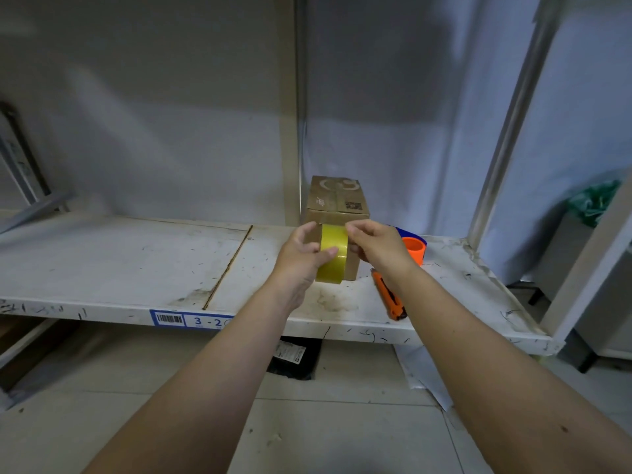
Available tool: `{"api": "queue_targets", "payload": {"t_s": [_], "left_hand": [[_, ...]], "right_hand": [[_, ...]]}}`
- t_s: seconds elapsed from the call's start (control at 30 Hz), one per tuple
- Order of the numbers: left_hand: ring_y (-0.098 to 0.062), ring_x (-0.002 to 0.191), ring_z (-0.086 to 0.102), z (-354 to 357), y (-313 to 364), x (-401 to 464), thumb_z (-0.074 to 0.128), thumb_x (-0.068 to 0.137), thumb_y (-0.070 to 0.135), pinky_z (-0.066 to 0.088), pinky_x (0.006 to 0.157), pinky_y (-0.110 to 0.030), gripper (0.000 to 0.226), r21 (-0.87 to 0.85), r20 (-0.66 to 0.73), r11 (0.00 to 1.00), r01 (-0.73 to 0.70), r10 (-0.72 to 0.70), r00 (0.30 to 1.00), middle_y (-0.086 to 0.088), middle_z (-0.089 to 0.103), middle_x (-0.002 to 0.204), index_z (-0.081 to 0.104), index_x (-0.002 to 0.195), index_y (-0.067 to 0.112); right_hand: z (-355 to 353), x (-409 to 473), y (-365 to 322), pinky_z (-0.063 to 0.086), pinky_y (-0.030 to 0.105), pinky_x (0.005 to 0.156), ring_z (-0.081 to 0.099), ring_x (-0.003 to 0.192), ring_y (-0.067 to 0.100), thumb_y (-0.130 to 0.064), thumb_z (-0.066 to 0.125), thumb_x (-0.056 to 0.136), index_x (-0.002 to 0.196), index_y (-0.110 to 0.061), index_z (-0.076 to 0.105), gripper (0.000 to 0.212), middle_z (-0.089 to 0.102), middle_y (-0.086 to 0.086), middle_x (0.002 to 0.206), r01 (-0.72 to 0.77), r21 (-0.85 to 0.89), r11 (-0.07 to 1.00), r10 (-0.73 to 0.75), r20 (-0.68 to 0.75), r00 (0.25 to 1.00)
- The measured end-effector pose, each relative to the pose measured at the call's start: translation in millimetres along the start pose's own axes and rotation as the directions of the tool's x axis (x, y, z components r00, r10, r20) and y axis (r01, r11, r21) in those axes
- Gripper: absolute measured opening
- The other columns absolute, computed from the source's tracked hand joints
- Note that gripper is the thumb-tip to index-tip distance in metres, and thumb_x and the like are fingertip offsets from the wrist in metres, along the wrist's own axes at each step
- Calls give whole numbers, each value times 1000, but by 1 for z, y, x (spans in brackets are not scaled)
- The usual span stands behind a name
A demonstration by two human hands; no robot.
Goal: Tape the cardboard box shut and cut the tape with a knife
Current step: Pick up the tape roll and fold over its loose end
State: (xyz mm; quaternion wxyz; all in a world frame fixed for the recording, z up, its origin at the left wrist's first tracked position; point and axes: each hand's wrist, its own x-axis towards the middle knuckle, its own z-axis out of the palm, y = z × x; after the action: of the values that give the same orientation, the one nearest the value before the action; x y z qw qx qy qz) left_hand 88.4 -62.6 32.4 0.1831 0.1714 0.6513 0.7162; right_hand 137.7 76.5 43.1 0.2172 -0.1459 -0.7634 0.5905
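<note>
Forearms stretch out ahead of me, both reaching to the yellow tape roll (331,254), which I hold up just in front of the cardboard box (337,206). My left hand (301,254) is clamped on the roll, thumb across its face, fingers behind. My right hand (372,242) pinches at the roll's top edge; I judge I'm picking for the loose end, though whether any tape is lifted I cannot tell. So this is the start of taping: the box's top flaps lie closed, no fresh strip visible on them from here. Next I'd need to peel a length free and press it down along the seam. The orange knife (390,297) lies on the shelf (136,265) just beside the box, under my right wrist, ready for the cut. An orange tape dispenser (413,249) sits behind that hand. White shelf board, scuffed and stained, with a blue label (189,319) reading 3-2 on its front edge. Pale sheeting hangs behind; tiled floor below.
</note>
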Motion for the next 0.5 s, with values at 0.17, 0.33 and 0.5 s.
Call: {"api": "queue_targets", "payload": {"t_s": [0.17,0.33,0.5], "left_hand": [[-21,92,66,-1,4,-1,66,85,2,51,73,-29,67,49,25,998,-26,25,999,-6,72,96,36,143,21],[-21,96,65,1,6,-3,66,86,4,47,67,-25,71,96,41,995,-32,28,999,-4,72,97,33,145,24],[-26,104,64,4,7,-1,67,85,5,50,70,-29,71,88,36,996,-21,18,999,-8,71,105,34,145,23]], "right_hand": [[0,2,-7,51,27,77,64,89,15,-25,61,91,103,-16,69,18,69,1,101,16,-11,1000,-17,-41,999],[1,6,-11,52,33,79,59,81,14,-23,65,88,86,-17,69,7,65,-3,84,-21,12,1000,22,-84,996],[0,7,-16,52,34,82,59,84,15,-23,64,89,83,-16,66,10,65,-2,85,-3,18,1000,5,-108,994]]}}
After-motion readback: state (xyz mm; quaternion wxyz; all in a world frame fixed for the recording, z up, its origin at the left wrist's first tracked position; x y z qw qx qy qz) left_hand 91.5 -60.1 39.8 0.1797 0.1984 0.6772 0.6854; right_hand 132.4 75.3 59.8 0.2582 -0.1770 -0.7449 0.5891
